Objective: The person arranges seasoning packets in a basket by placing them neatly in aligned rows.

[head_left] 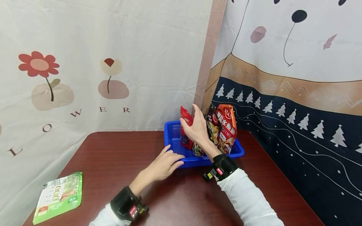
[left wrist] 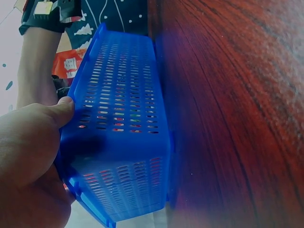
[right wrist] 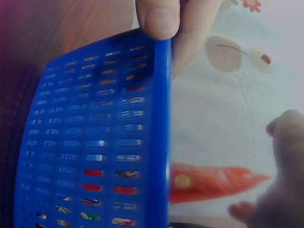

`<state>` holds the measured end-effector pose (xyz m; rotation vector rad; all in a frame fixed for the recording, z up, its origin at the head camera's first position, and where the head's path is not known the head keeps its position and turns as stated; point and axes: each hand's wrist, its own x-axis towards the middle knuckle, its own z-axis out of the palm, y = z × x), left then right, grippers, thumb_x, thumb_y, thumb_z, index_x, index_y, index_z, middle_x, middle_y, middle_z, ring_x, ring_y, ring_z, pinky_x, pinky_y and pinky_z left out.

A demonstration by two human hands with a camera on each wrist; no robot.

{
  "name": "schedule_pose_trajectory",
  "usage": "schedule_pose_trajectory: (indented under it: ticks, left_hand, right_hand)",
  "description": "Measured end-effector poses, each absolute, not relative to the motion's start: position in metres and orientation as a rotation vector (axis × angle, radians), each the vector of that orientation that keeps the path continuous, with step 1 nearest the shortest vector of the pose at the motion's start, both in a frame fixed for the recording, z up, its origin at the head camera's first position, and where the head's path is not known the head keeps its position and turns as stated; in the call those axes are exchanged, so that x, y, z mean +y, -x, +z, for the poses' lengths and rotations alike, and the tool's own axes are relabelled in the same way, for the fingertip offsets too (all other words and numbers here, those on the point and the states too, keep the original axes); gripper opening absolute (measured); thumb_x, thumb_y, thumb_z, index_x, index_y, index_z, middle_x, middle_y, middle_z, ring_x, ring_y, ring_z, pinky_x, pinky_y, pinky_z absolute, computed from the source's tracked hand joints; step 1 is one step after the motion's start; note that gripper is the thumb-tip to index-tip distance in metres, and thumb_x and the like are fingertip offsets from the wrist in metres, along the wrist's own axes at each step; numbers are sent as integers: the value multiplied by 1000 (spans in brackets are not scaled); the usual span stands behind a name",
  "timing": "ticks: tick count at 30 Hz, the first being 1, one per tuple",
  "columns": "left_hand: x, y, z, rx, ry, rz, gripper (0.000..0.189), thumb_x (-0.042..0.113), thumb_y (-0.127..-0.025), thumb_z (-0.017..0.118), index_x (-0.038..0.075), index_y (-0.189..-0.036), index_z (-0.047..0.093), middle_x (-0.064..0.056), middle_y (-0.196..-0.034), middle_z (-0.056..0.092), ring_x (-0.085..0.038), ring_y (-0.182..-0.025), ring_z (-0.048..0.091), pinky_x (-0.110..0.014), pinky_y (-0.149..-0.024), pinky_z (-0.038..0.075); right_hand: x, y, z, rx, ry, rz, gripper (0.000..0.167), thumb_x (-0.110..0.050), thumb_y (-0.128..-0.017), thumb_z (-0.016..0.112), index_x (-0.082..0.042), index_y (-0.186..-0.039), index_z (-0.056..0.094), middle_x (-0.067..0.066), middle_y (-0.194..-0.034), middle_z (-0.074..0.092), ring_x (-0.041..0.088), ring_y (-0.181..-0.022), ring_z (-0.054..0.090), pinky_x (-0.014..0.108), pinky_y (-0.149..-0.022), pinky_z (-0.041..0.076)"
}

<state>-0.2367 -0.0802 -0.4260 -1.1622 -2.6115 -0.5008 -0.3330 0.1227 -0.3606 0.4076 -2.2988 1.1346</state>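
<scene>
A blue plastic basket with slotted walls stands at the back right of the table, holding several food pouches. My left hand holds its front left corner; the left wrist view shows the thumb at the rim. Over the basket, my right hand has its thumb and fingers spread apart. Beside that hand a red pouch stands upright, partly covered by it; its pointed red top rises above the rim in the right wrist view. An orange-red pouch and a black pouch lean at the basket's right side.
A green and white pouch lies flat at the left edge of the dark red wooden table. Behind the table hangs a pale cloth with printed flowers. A dark blue cloth with printed trees borders the right side.
</scene>
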Motion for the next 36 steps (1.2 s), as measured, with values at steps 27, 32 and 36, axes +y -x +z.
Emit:
schedule_pose_trajectory:
  ticks: [27, 32, 36]
  left_hand:
    - [-126, 229, -406, -2549, 1069, -733, 54, 32, -107, 79, 10, -155, 67, -15, -161, 65, -39, -154, 56, -64, -127, 49]
    - [-151, 219, -400, -2563, 984, -693, 60, 32, -106, 81, 9, -158, 64, -18, -163, 62, -45, -156, 53, -69, -127, 47]
    - [-176, 209, -395, -2584, 922, -634, 61, 33, -105, 81, 13, -160, 63, -17, -166, 60, -45, -158, 50, -71, -127, 44]
  right_hand:
    - [156, 253, -384, -2248, -789, 739, 85, -45, -97, 78, -10, -168, 47, 23, -178, 43, 49, -171, 32, 76, -139, 21]
    - [160, 243, -394, -2291, -848, 669, 85, -47, -98, 80, -11, -168, 48, 22, -177, 45, 48, -171, 33, 79, -136, 25]
    - [163, 235, -401, -2359, -905, 628, 83, -47, -99, 81, -12, -167, 50, 21, -176, 47, 48, -172, 32, 79, -136, 26]
